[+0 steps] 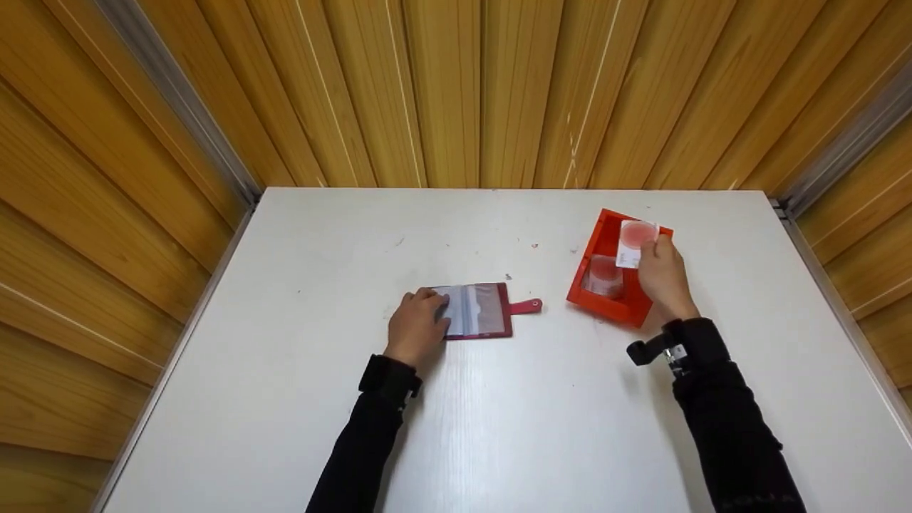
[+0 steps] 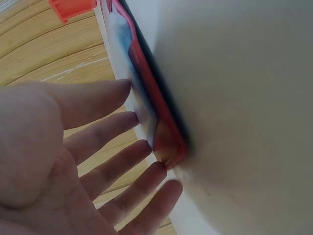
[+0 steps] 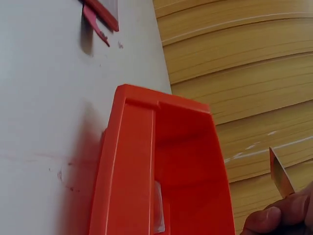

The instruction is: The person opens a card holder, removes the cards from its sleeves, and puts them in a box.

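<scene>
A red card holder (image 1: 507, 313) lies opened flat on the white table, its clear plastic sleeves facing up and its snap strap (image 1: 527, 306) pointing right. My left hand (image 1: 417, 324) rests on its left side, fingertips touching the sleeves; the left wrist view shows the fingers nearly straight along the holder's edge (image 2: 156, 107). Above the orange-red bin (image 1: 588, 274), my right hand (image 1: 664, 278) pinches a white card (image 1: 636, 239) with a pink circle on it. Another card or clear packet (image 1: 604, 276) with a similar pink circle lies inside the bin.
The white table (image 1: 320, 399) meets wood-grain panels (image 1: 449, 92) at the back and both sides. Small dark and red specks (image 1: 534, 246) mark the tabletop between the holder and the back edge.
</scene>
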`<state>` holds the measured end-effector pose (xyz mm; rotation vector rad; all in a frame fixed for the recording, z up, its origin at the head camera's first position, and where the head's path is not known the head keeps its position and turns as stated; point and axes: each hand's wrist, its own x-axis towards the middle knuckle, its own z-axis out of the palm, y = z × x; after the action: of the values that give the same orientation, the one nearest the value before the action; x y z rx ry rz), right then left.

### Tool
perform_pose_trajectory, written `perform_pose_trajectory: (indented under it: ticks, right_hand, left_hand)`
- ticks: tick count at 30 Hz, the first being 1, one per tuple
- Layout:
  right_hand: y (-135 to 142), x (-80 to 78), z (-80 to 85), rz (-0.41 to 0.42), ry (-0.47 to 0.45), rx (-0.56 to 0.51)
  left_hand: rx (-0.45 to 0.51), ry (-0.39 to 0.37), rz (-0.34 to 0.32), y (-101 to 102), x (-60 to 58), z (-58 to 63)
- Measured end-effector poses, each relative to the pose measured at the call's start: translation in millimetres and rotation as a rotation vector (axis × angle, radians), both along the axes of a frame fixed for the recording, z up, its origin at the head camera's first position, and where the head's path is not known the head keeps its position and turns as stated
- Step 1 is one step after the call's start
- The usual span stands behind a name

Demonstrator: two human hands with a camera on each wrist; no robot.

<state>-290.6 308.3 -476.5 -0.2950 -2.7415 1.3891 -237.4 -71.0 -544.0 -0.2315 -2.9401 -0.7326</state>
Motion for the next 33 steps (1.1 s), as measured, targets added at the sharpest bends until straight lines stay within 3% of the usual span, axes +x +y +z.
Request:
perform_pose_trajectory:
  ticks: [4,8,12,17,21,27,33]
  right_hand:
    - [-2.4,-5.3,-6.7,0.005,0.009,0.162]
    - [-19.4,-10.9,-17.5,0.040,0.006,0.391]
    - [-32.6,-16.5,-27.9,0.077,-0.064,0.553]
    - [-38.6,-23.7,-43.9,0.125,-0.160,0.602]
    - [-41.7,-24.1,-53.6,0.117,-0.128,0.659]
    - [-49.0,-27.8,-56.8,0.047,-0.089,0.862]
    - [-52.8,-33.1,-56.0,-0.033,-0.106,0.886]
  left_hand:
    - [0.011,-0.009,-0.006,-0.8,-0.7,0.2]
    - [0.012,-0.008,0.000,-2.1,-1.9,0.0]
    - [0.005,-0.008,0.003,-2.1,-4.3,-1.1]
    - [0.000,-0.004,0.008,-3.8,-4.2,-2.9]
    - [0.003,-0.001,0.012,-3.7,-2.5,-4.4]
    - [0.003,-0.015,0.027,-2.5,-2.8,-4.8]
    - [0.007,-0.028,0.028,-2.0,-3.1,-4.4]
